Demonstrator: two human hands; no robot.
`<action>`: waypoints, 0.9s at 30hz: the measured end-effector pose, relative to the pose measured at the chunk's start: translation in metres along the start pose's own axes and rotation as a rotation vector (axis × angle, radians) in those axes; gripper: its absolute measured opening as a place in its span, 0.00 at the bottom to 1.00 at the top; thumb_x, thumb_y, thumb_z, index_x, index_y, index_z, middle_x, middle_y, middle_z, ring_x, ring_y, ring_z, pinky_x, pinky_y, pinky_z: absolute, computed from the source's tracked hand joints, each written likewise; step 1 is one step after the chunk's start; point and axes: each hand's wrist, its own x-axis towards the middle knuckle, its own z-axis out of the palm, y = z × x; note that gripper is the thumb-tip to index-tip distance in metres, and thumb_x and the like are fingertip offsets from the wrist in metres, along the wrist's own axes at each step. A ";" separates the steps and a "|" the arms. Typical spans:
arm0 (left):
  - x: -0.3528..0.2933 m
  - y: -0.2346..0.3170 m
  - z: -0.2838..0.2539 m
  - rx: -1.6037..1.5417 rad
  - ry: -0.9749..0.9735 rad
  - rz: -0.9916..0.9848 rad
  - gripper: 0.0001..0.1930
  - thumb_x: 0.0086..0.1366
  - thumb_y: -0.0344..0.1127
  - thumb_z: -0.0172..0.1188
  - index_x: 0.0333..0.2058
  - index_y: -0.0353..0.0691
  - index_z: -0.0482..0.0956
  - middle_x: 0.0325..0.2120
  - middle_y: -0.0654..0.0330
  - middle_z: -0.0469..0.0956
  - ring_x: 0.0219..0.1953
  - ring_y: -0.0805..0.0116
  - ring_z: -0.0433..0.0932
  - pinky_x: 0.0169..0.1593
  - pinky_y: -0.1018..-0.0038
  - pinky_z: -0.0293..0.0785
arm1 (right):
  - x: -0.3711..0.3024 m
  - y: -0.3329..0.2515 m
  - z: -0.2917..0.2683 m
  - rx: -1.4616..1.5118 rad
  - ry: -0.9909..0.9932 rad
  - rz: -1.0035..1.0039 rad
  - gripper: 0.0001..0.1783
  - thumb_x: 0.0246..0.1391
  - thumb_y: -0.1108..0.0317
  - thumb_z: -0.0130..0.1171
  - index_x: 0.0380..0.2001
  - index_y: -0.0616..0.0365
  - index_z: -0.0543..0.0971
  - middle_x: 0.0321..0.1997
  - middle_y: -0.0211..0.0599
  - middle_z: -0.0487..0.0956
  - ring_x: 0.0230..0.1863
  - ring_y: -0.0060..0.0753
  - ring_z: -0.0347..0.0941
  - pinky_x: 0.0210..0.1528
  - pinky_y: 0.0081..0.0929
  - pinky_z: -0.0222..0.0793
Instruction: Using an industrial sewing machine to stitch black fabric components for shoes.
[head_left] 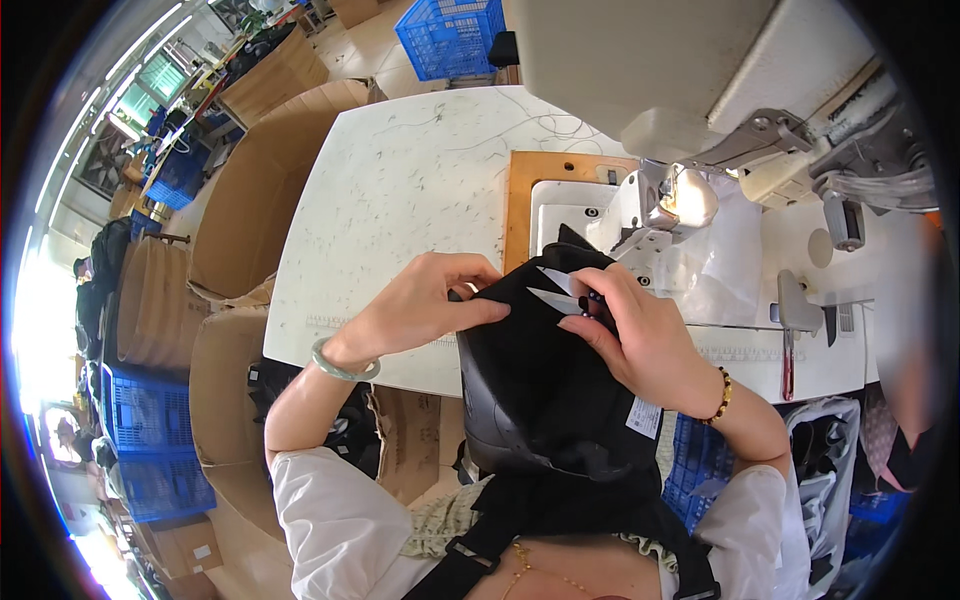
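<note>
At frame centre, the left hand (425, 300) pinches the black cap (545, 390) with fingers closed on its edge, pulling it taut. The right hand (640, 335) grips small snips (555, 290), blades open at the fabric, above the white surface (400, 190).

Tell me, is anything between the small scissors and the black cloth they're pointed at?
Nothing visible. The right hand holds the scissors with the blades right over the black cloth, and the left hand pinches the cloth's edge beside them.
</note>
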 end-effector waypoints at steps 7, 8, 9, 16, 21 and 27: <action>0.001 -0.022 0.006 -0.257 0.044 0.056 0.09 0.56 0.29 0.58 0.35 0.32 0.78 0.25 0.65 0.76 0.29 0.82 0.70 0.33 0.84 0.64 | 0.012 0.006 0.006 -0.249 -0.041 -0.123 0.21 0.49 0.60 0.59 0.41 0.59 0.67 0.27 0.31 0.68 0.23 0.29 0.71 0.15 0.25 0.61; 0.001 -0.024 0.005 -0.259 0.020 0.068 0.09 0.56 0.28 0.58 0.35 0.32 0.78 0.26 0.65 0.76 0.30 0.82 0.70 0.33 0.84 0.64 | 0.013 0.007 0.008 -0.223 -0.044 -0.148 0.21 0.49 0.59 0.59 0.41 0.59 0.67 0.27 0.31 0.68 0.23 0.28 0.71 0.15 0.25 0.60; 0.001 -0.027 0.003 -0.248 0.006 0.071 0.09 0.57 0.28 0.57 0.36 0.32 0.78 0.26 0.65 0.76 0.30 0.82 0.70 0.33 0.84 0.64 | 0.014 0.007 0.009 -0.192 -0.042 -0.179 0.21 0.49 0.59 0.59 0.41 0.59 0.67 0.26 0.31 0.67 0.23 0.28 0.70 0.14 0.25 0.59; 0.008 -0.036 -0.005 -0.315 -0.050 0.110 0.10 0.56 0.27 0.57 0.37 0.30 0.78 0.26 0.65 0.75 0.30 0.82 0.70 0.33 0.84 0.65 | 0.021 0.010 0.013 -0.233 -0.074 -0.228 0.19 0.50 0.58 0.59 0.37 0.59 0.67 0.25 0.31 0.68 0.21 0.28 0.70 0.13 0.26 0.57; 0.011 -0.036 -0.004 -0.307 -0.087 0.125 0.11 0.55 0.26 0.58 0.38 0.29 0.78 0.26 0.66 0.75 0.28 0.83 0.68 0.30 0.84 0.62 | 0.020 0.010 0.014 -0.253 -0.069 -0.210 0.17 0.50 0.58 0.59 0.35 0.58 0.67 0.23 0.30 0.68 0.19 0.29 0.69 0.13 0.26 0.56; 0.011 -0.035 -0.004 -0.240 -0.092 0.115 0.09 0.55 0.25 0.59 0.35 0.28 0.77 0.24 0.67 0.73 0.28 0.83 0.67 0.29 0.85 0.61 | 0.023 0.010 0.015 -0.197 -0.015 -0.187 0.14 0.51 0.60 0.58 0.33 0.58 0.68 0.20 0.31 0.69 0.17 0.33 0.69 0.14 0.29 0.57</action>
